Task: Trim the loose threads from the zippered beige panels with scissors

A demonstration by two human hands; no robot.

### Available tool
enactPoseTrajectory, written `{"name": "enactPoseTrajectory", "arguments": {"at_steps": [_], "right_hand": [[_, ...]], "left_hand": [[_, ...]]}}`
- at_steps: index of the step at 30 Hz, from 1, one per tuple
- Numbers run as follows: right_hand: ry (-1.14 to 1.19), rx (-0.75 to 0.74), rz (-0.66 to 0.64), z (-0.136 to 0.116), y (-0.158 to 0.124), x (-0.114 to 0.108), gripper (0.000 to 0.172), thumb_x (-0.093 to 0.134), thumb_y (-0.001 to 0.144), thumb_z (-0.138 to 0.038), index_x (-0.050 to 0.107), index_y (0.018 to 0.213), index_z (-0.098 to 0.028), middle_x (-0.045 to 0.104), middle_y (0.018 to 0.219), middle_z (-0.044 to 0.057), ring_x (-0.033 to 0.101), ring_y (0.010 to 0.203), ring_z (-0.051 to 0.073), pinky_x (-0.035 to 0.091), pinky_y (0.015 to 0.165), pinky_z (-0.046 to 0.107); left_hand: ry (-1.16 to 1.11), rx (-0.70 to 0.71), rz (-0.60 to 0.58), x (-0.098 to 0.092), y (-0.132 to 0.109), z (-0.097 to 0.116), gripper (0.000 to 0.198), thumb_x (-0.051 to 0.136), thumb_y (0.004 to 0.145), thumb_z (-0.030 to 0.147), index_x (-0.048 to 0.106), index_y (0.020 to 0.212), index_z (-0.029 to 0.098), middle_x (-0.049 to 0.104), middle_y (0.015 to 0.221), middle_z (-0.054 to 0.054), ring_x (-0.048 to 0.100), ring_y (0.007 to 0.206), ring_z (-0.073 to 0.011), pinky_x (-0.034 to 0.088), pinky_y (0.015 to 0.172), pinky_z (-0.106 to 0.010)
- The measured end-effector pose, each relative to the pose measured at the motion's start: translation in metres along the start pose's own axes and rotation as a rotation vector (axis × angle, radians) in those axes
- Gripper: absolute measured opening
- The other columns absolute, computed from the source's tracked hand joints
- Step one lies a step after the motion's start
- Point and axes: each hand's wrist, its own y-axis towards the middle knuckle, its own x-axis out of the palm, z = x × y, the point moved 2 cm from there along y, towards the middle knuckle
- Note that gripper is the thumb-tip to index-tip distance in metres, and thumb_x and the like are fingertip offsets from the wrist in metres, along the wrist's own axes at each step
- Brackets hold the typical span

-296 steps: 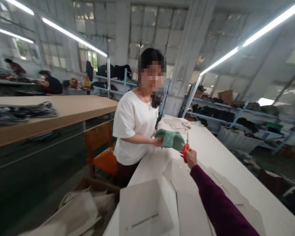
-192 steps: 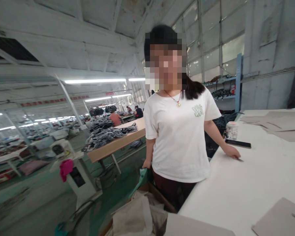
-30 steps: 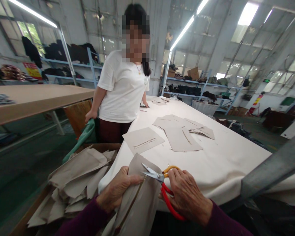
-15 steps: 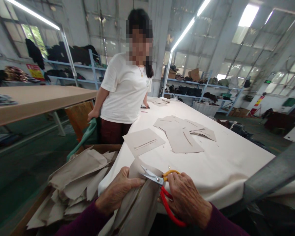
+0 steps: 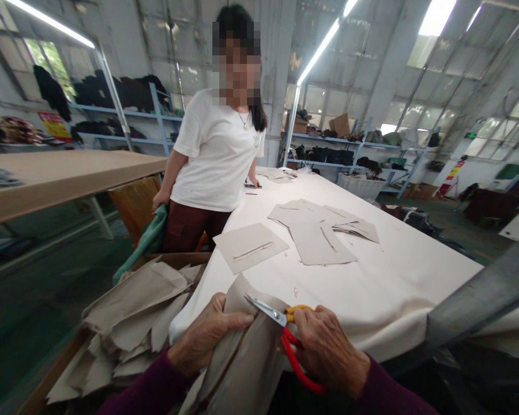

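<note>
1. The left hand (image 5: 210,334) pinches a soft grey-beige fabric piece (image 5: 255,363), thumb on top, over the near edge of the worktop (image 5: 389,282); a narrow brownish strip runs along its folds.
2. The right hand (image 5: 328,349) grips scissors (image 5: 278,316) with pointed metal blades and looped handles, one yellow, one red. The blades lie close together over the fabric.
3. Smooth white cloth covers the worktop, rumpled at the near edge. Flat, angular panels (image 5: 320,239) lie on it, several marked with narrow lines.
4. The right hand's fingers partly hide the handles; whether the blades touch the fabric is hard to tell. The lower picture edge cuts off the fabric and purple sleeves (image 5: 153,383).
5. At left, a box (image 5: 181,259) overflows with similar pieces. Behind it a co-worker (image 5: 218,150) in white holds crumpled green cloth (image 5: 147,242).
6. A grey metal beam (image 5: 484,305) crosses the worktop's right corner, blocking part of it.
</note>
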Motion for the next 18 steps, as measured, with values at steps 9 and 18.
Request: {"name": "enactPoseTrajectory", "arguments": {"at_steps": [9, 18], "right_hand": [[0.161, 0.151, 0.195, 0.019, -0.006, 0.009, 0.033, 0.041, 0.092, -0.044, 0.054, 0.087, -0.014, 0.063, 0.066, 0.004, 0.059, 0.055, 0.020, 0.035, 0.056, 0.029], [0.400, 0.570, 0.278, 0.084, -0.032, 0.016, 0.042, 0.031, 0.092, -0.054, 0.041, 0.066, -0.023, 0.052, 0.050, -0.001, 0.047, 0.044, 0.015, 0.033, 0.047, 0.025]], "left_hand": [[-0.070, -0.064, 0.239, 0.000, 0.007, 0.007, 0.041, 0.076, 0.058, 0.015, 0.057, 0.094, 0.013, 0.070, 0.075, -0.006, 0.064, 0.059, -0.0201, 0.052, 0.055, -0.031], [-0.140, 0.064, 0.199, 0.035, 0.024, 0.097, 0.031, 0.065, 0.065, 0.002, 0.062, 0.094, 0.009, 0.070, 0.073, -0.007, 0.065, 0.056, -0.0184, 0.055, 0.053, -0.028]]}}
